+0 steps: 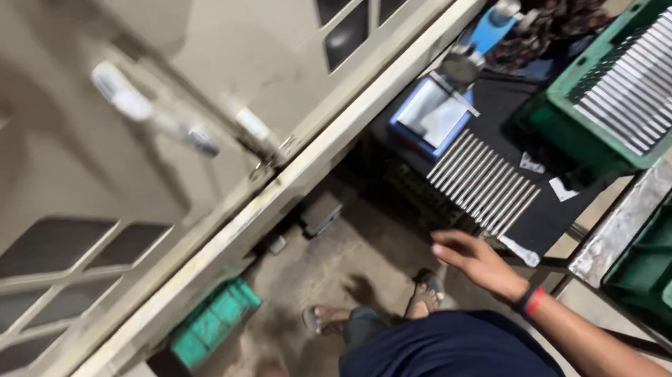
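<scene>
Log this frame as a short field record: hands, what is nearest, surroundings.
view: head camera, tilted and blurred
right hand: open, empty, reaching toward the row of metal rods on the black table
left hand: not in view
wrist: red and black bands
crates: green crate holding more rods; second green crate with dark contents
other: blue tray, beige machine doors, sandalled feet on concrete floor

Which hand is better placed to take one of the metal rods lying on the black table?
The right hand, likely. It is open and stretched out close to the row of metal rods on the black table. The left hand is not in view.
</scene>
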